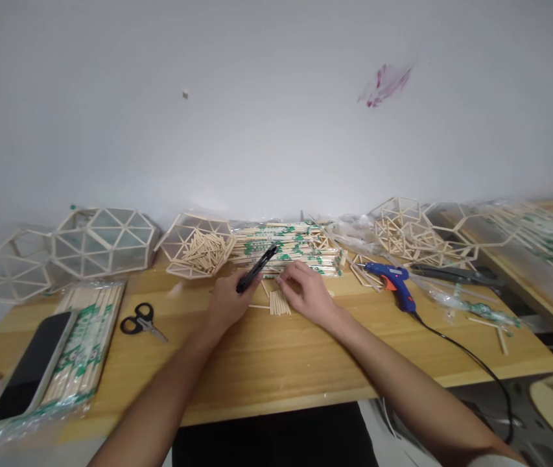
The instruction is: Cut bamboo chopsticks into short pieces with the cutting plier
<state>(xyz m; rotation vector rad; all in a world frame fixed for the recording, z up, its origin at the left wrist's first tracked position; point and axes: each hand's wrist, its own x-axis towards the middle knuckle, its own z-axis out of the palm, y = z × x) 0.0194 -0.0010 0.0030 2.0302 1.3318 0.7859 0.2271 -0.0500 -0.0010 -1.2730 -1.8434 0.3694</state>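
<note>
My left hand (pixel 227 299) is closed round a black pen-like tool (pixel 257 268) that points up and to the right. My right hand (pixel 306 292) rests on the wooden table (pixel 276 363) with fingers curled, pinching a thin wooden stick I can barely make out. Between the hands lies a small bundle of short cut sticks (pixel 279 303). Just behind them is a stack of wrapped chopstick packs (pixel 286 250).
A stick-framed bowl holding short sticks (pixel 198 251) and geometric stick domes (pixel 104 241) stand at the back left. Scissors (pixel 141 320), a phone (pixel 33 363) on a chopstick pack (pixel 84 337), a blue glue gun (pixel 393 282) with its cable, and more stick frames (pixel 417 233) are at the right.
</note>
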